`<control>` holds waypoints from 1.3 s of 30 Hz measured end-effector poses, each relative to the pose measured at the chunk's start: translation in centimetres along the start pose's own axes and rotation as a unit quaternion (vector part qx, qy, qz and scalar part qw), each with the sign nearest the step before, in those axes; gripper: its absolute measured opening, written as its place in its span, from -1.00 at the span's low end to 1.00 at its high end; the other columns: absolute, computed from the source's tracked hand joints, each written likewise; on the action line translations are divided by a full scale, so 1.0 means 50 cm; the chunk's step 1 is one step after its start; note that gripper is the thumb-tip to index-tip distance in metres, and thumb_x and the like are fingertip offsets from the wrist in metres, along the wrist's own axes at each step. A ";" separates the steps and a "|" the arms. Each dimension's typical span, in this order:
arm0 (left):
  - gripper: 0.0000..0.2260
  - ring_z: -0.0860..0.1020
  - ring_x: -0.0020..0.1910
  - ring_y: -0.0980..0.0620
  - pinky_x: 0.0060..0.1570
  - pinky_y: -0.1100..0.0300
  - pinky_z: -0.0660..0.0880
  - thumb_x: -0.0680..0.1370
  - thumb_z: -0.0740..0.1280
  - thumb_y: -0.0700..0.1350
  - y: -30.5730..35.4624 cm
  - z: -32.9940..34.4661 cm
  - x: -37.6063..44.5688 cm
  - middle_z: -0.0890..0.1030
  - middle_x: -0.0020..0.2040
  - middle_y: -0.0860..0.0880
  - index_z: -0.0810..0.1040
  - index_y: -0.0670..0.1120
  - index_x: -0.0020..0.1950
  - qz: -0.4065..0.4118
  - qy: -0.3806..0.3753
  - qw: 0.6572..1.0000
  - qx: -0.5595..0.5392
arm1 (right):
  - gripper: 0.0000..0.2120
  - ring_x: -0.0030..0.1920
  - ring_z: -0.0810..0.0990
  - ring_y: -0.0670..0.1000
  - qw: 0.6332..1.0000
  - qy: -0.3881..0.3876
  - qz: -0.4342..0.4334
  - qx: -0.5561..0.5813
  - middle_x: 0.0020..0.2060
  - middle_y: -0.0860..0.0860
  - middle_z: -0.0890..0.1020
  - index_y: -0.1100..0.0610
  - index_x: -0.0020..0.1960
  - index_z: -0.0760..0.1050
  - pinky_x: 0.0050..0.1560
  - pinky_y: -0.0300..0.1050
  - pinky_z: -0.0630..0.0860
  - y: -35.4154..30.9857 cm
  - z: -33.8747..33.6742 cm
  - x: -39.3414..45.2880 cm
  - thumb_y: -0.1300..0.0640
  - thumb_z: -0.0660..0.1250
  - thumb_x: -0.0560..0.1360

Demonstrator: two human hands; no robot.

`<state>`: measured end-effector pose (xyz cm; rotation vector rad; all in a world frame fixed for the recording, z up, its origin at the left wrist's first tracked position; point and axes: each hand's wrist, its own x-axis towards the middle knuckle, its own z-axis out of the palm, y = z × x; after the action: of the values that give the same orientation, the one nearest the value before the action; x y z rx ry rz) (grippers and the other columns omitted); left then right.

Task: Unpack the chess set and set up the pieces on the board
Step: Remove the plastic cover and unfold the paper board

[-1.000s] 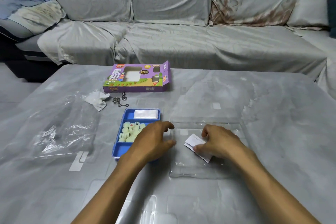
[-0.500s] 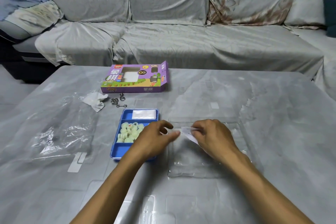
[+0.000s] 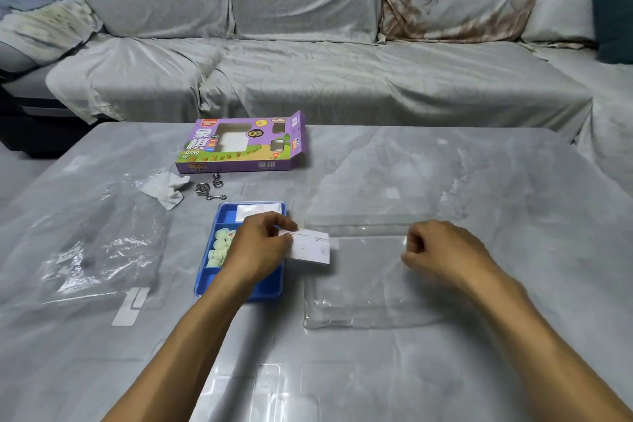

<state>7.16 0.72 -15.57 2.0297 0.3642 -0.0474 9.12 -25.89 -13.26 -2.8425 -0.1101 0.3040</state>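
Observation:
A blue tray (image 3: 270,288) lies on the grey table and holds several pale green round chess pieces (image 3: 219,247), with a white packet (image 3: 260,210) in its far compartment. My left hand (image 3: 260,250) hovers over the tray and pinches a folded white paper (image 3: 310,247) by its left edge. My right hand (image 3: 442,255) is apart from the paper, over the clear plastic lid (image 3: 363,305), its fingers curled with nothing visible in them. The open purple chess box (image 3: 239,147) lies further back.
Metal wire puzzles (image 3: 209,190) and a crumpled white tissue (image 3: 166,188) lie between the box and the tray. A clear plastic bag (image 3: 99,250) is spread at the left. A grey covered sofa (image 3: 308,72) runs behind the table.
The folded paper passed from my right hand to my left, which now holds it alone. My right hand let go and moved to the right.

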 end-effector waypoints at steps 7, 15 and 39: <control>-0.85 0.57 -0.10 0.04 -0.06 0.06 0.57 0.54 0.35 -0.19 -0.016 0.014 0.008 0.59 -0.07 0.03 0.61 0.06 0.01 0.000 0.000 0.998 0.061 | -0.81 -0.15 0.54 -0.05 0.992 -0.095 0.043 -0.063 -0.14 -0.11 0.57 -0.07 -0.07 0.40 -0.16 -0.13 0.46 0.029 -0.008 -0.068 -0.15 0.31 0.46; -0.83 0.57 -0.09 0.01 0.03 0.03 0.55 0.53 0.35 -0.19 -0.004 0.034 0.007 0.60 -0.06 0.01 0.62 0.06 0.03 -0.027 0.016 0.996 0.079 | -0.68 0.24 0.39 0.11 0.979 0.022 -0.138 -0.151 0.24 -0.04 0.42 -0.06 0.28 0.43 0.08 -0.02 0.37 -0.054 0.046 -0.122 -0.10 0.22 0.55; -0.79 0.53 -0.16 -0.05 -0.18 0.13 0.41 0.51 0.23 -0.15 -0.037 -0.056 0.059 0.58 -0.13 0.04 0.52 0.16 0.00 0.016 0.028 0.950 0.310 | -0.77 -0.17 0.55 0.07 0.986 0.118 -0.078 -0.089 -0.25 -0.03 0.52 0.10 -0.32 0.32 -0.28 -0.06 0.48 -0.001 0.069 0.162 0.17 0.24 0.49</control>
<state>9.11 4.67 -16.39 2.6635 0.3837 -0.0948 16.27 -24.06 -18.06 -2.9976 -0.3229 -0.0814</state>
